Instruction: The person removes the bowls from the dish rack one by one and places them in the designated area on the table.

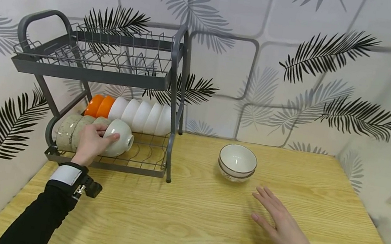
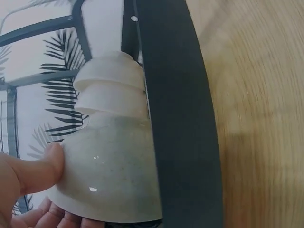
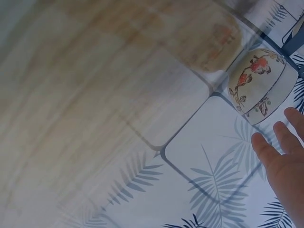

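Observation:
In the head view my left hand (image 1: 93, 142) holds a pale grey-green bowl (image 1: 119, 146) at the lower tier of the dish rack (image 1: 96, 77). The bowl stands on its side, its foot facing right. From the left wrist view, the thumb (image 2: 40, 168) lies on the bowl (image 2: 111, 166) near its rim and the other fingers reach under it. My right hand (image 1: 282, 227) hovers above the table with fingers spread, holding nothing. Beyond its fingertips sit two stacked bowls (image 1: 238, 160); the right wrist view shows red flowers on their outsides (image 3: 256, 80).
Speckled bowls (image 1: 66, 132) lean in the rack left of the held one. Behind them stand orange bowls (image 1: 93, 104) and several white bowls (image 1: 141, 116). The rack's wire upper tier (image 1: 125, 56) overhangs them. A leaf-patterned wall covering (image 1: 217, 74) borders the wooden table (image 1: 174, 211).

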{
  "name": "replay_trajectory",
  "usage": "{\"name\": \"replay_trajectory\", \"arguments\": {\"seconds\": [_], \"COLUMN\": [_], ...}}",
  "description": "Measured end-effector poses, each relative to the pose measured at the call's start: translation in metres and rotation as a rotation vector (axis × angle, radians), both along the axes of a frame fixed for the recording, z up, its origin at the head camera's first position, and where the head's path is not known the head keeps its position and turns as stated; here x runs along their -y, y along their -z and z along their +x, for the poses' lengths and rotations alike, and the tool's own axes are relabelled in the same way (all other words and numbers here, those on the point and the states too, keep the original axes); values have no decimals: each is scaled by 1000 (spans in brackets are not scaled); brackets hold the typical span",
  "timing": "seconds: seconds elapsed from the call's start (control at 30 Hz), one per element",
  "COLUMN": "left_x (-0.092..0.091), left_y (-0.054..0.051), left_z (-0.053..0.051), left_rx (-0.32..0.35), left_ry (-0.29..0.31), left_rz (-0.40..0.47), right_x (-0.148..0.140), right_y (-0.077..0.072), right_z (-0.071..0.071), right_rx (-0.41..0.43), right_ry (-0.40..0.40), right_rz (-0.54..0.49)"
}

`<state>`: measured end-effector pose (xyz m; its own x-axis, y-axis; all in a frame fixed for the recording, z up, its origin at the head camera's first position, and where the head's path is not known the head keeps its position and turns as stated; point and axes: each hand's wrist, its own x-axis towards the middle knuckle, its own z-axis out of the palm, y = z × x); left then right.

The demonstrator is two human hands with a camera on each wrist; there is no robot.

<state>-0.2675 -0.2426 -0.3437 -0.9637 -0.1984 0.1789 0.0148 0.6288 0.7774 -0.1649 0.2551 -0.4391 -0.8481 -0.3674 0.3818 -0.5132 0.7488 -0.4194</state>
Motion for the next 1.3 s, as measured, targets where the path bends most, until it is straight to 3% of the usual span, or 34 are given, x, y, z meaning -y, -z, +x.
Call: {"name": "replay_trajectory", "arguments": {"seconds": [0.27,0.6,0.7,0.93,1.17,1.3], "left_x": [4,-1,-5,-18,-38,-51], "left_y": [8,21,21,18,22,27], "left_z": [4,15,21,39,55,62], "left_rx": [11,-133,-162,-230,-367,-450], "left_ry": [21,48,50,133,241,319], "left_rz": [167,241,229,200,128,25], "right_x": [-3,-8,-8,-6,-3,-1], "right_y": [0,4,3,-4,-8,-9], "right_z": [1,-1,0,3,3,2], "right_rx": [7,67,87,159,230,258], "right_ry": [7,-18,-12,-17,-138,-182], "right_rz": [-4,-126,-133,-190,-346,-397]}}
